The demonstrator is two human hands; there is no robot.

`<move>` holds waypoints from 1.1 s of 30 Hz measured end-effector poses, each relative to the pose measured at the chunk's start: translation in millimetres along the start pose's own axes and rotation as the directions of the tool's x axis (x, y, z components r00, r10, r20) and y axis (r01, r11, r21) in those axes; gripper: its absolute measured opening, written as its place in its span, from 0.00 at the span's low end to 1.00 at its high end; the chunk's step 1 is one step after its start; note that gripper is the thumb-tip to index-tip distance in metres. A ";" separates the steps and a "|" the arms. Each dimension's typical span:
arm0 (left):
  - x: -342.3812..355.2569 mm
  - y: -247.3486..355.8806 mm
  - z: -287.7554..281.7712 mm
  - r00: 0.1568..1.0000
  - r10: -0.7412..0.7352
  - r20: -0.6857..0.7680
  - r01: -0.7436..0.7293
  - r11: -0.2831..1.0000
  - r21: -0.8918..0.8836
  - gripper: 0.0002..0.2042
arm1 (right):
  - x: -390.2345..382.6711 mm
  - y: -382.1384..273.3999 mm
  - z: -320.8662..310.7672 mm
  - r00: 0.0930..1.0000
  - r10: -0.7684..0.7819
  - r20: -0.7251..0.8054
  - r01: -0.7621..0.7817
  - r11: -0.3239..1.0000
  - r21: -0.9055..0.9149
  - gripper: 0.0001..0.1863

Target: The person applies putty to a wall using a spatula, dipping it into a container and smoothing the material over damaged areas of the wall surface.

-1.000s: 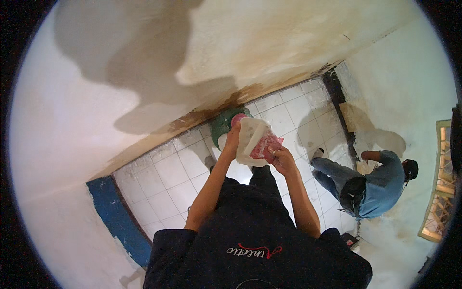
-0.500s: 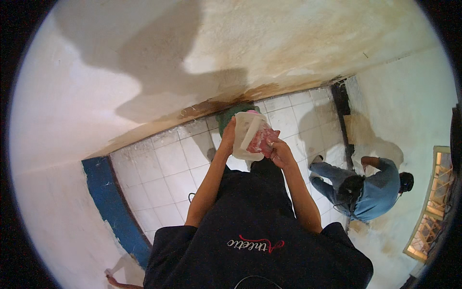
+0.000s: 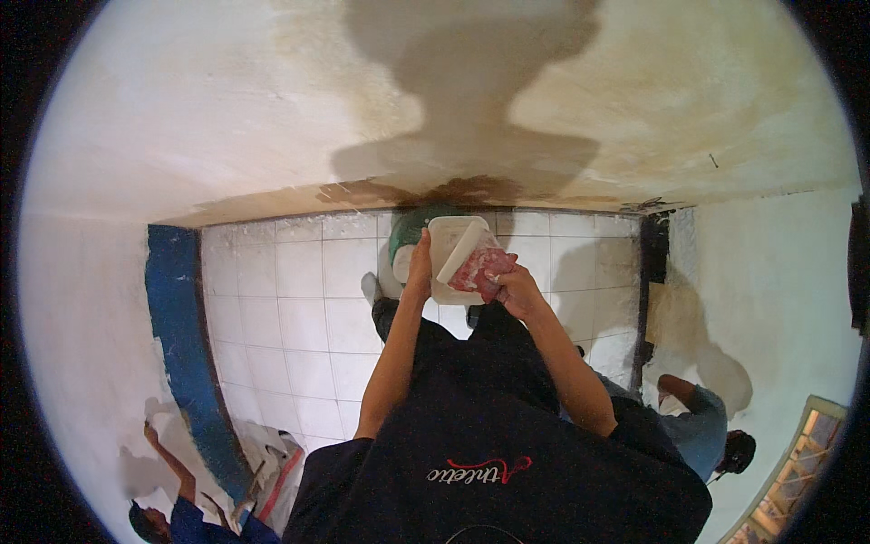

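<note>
Just above the frame's centre, our left hand [image 3: 420, 265] grips the pale tub [image 3: 451, 223]; our right hand [image 3: 518, 292] pinches the white-smeared red piece [image 3: 485, 270] over it. The tub partly hides a green object [image 3: 402, 238]. Compared with earlier, the right-hand co-worker [image 3: 696, 426] sits lower in frame, and a second co-worker [image 3: 208, 530] shows more fully lower left.

Smooth container [image 3: 455, 237], probably plastic; tiled floor [image 3: 304, 319].

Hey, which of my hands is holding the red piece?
Your right hand: it holds the red, white-smeared piece by its near end. Your left hand instead holds the left side of the whitish container.
</note>
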State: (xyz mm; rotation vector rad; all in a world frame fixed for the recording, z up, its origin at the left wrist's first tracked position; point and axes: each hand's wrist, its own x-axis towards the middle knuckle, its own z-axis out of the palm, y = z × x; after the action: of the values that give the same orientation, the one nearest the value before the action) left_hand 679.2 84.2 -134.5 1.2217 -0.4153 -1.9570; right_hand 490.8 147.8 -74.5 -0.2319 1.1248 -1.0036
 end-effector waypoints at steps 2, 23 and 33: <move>5.6 -24.7 7.9 0.999 0.019 -0.037 -0.020 1.000 -0.009 0.32 | -3.1 -6.2 -18.7 0.999 0.024 0.022 -0.023 1.000 -0.014 0.22; 26.1 -54.9 -2.0 0.988 0.022 -0.156 -0.044 0.989 -0.143 0.29 | 16.0 8.7 -42.0 0.989 0.113 0.095 -0.118 0.992 0.047 0.20; 76.0 -86.3 -79.9 0.986 -0.018 -0.167 -0.022 0.972 -0.233 0.32 | 83.0 76.3 -49.8 0.991 0.045 0.122 -0.067 0.982 0.176 0.20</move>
State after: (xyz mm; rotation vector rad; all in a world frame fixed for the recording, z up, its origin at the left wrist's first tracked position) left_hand 692.4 92.3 -273.6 1.2189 -0.0955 -1.8243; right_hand 497.0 142.9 -197.5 -0.1115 0.9227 -1.0217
